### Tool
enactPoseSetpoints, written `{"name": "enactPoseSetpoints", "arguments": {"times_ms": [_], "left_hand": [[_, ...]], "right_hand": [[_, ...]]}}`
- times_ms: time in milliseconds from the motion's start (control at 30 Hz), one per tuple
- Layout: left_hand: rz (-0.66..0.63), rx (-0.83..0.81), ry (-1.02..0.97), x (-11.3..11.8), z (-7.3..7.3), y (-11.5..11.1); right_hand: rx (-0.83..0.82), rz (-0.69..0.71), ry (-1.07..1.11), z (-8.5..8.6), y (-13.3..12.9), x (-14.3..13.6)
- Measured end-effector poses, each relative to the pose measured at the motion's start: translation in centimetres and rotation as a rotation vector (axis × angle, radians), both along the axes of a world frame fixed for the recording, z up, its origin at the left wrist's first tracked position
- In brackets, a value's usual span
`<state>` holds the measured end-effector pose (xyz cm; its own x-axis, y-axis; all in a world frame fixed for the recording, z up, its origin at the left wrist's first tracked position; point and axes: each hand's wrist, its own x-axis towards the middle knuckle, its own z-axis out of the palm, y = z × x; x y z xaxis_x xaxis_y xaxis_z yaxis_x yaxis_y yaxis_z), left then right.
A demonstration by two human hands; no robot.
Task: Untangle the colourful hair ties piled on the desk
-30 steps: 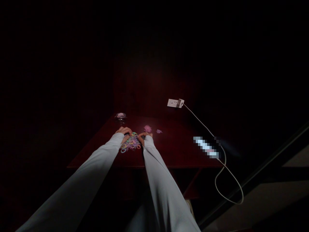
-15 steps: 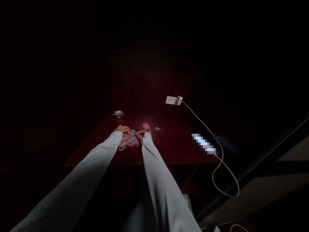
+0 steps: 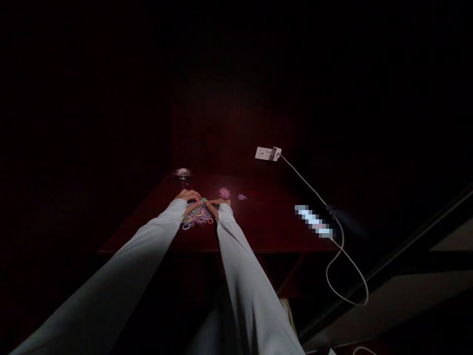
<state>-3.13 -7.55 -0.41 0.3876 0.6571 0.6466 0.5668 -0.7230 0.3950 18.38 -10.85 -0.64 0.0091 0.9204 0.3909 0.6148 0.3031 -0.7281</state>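
Note:
A pile of small coloured hair ties (image 3: pixel 197 218) lies on the dark red table, with rings in yellow, blue, orange and green among many thin purple and pink pieces. My left hand (image 3: pixel 189 196) is at the pile's far left side, fingers curled towards the thumb. From the right, my right hand (image 3: pixel 219 202) reaches over the pile with its fingers bent in a pinch. The fingertips of both hands nearly meet around a greenish bit at the pile's far edge. What they grip is too small to make out.
Beyond my right hand lies a pink heap (image 3: pixel 224 193), with a few purple pieces (image 3: pixel 242 196) beside it. A clear jar (image 3: pixel 182 175) stands at the table's back left. A wall socket (image 3: pixel 268 154) holds a charger, its white cable (image 3: pixel 303 177) running to a lit, blurred-out phone (image 3: pixel 314 222).
My fingertips have come closer together over the far edge of the pile. The thumbs have moved in slightly. The heaps, jar and phone stay in place.

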Motion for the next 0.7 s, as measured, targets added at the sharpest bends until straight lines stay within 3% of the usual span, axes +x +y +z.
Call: {"name": "enactPoseSetpoints", "arguments": {"times_ms": [333,700], "left_hand": [[0.003,0.005,-0.07,0.4,-1.5,2.0],[-0.021,-0.014,-0.024,0.2,-0.1,0.4]], "right_hand": [[-0.026,-0.014,0.01,0.0,0.6,-0.3],[-0.022,-0.026,0.045,0.3,0.3,-0.5]]}}
